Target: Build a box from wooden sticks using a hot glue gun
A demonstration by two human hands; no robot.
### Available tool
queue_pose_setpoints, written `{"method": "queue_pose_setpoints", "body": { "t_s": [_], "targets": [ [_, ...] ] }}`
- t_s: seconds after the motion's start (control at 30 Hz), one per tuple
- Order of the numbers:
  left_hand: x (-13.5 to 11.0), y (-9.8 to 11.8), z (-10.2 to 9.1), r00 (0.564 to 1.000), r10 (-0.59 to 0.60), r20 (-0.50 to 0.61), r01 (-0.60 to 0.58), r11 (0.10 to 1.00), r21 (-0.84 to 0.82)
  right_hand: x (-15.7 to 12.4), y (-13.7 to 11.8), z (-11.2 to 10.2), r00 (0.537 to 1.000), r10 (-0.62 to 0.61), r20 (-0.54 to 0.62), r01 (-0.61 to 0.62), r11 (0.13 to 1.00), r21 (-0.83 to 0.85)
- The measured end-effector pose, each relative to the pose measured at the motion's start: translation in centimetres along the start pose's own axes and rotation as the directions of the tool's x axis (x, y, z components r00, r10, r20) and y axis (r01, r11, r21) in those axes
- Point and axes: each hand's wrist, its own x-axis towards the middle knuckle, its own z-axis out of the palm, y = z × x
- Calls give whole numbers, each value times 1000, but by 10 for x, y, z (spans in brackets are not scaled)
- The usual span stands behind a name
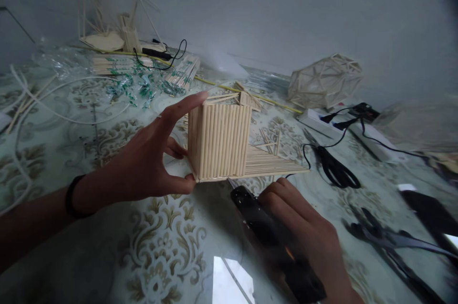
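Two grips — our L hand (143, 165) pinches stick box (220, 141) by its edge; R hand (304, 232), just below box, clasps black tool (255, 215).

I can read no writing anywhere in view. The green print on the wrappers (141, 88) lying by the stick bundles (183, 75) beyond my left hand (143, 165) is too small and blurred to make out. The stick box (220, 139) pinched in that hand shows only bare wood. The black tool (255, 215) gripped in my right hand (304, 237) is too dark for any mark to be told.
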Motion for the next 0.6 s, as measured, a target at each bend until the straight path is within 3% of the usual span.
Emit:
{"method": "queue_pose_setpoints", "body": {
  "t_s": [0.6],
  "targets": [
    [-3, -3, -1, 1000, -21, -5, 21, 999, 49, -1, 8, -9, 999, -35, -32, 33, 998, -62]
  ]
}}
